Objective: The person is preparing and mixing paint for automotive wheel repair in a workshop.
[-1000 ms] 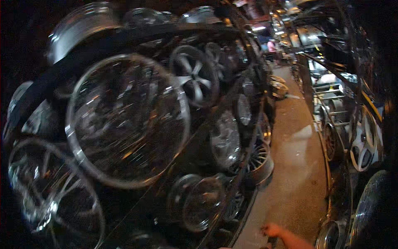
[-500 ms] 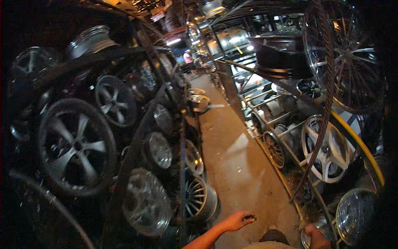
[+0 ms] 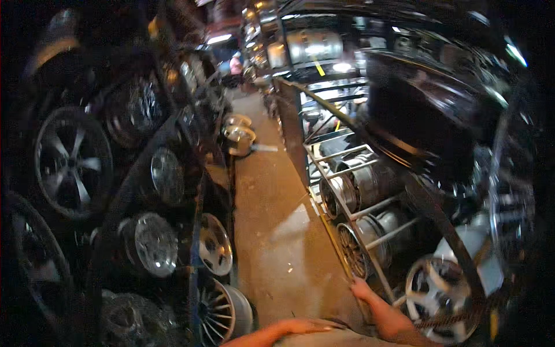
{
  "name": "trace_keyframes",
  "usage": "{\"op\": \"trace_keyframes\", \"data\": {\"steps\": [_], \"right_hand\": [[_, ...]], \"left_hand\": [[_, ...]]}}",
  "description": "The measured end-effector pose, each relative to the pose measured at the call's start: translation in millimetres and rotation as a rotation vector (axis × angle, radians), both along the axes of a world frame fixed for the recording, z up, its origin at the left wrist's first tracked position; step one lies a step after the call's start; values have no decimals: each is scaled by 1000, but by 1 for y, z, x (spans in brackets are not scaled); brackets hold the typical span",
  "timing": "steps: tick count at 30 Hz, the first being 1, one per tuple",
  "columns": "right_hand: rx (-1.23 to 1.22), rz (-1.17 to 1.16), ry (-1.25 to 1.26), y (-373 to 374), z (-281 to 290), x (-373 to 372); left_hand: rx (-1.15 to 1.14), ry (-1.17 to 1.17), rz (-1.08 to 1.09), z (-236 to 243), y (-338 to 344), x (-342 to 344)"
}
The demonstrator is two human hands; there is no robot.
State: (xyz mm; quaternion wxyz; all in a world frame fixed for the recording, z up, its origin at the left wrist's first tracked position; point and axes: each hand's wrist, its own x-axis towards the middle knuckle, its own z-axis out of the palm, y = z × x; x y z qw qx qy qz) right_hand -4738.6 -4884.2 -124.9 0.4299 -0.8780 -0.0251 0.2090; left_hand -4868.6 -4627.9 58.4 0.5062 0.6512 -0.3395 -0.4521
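Observation:
My left hand (image 3: 309, 325) is low in front of my body, over the lighter clothing at the bottom edge. Its fingers look stretched out, with nothing seen in them. My right hand (image 3: 361, 289) reaches forward on the right, in front of the lower edge of the metal rack. Blur and its small size hide how its fingers are set, and no held thing shows. Nearest to it are a dark multi-spoke wheel rim (image 3: 352, 250) and a pale five-spoke rim (image 3: 435, 292). Left of my left hand stands a multi-spoke rim (image 3: 217, 309) with a silver barrel.
A narrow brown aisle floor (image 3: 269, 214) runs between racks of wheel rims. Two rims (image 3: 238, 139) jut into it from the left. Metal bars (image 3: 393, 231) line the right side, below a large dark rim (image 3: 416, 110). Far off stands a person in pink (image 3: 236, 65).
I have moved forward along the aisle, so the racks slide past. My left hand has come lower, against my body. My right hand has swung forward and inward.

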Motion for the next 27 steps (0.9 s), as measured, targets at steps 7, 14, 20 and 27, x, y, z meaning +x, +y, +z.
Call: {"op": "trace_keyframes", "data": {"steps": [7,14,20,27], "right_hand": [[343,308,-219,224,198,269],[384,482,37,366,179,403],[-28,976,93,392,130,440],[241,608,457,431,88,607]], "left_hand": [[55,184,478,-1,153,98],[295,35,1032,-48,299,253],[416,-350,958,-34,351,451],[442,-268,507,-56,407,668]]}}
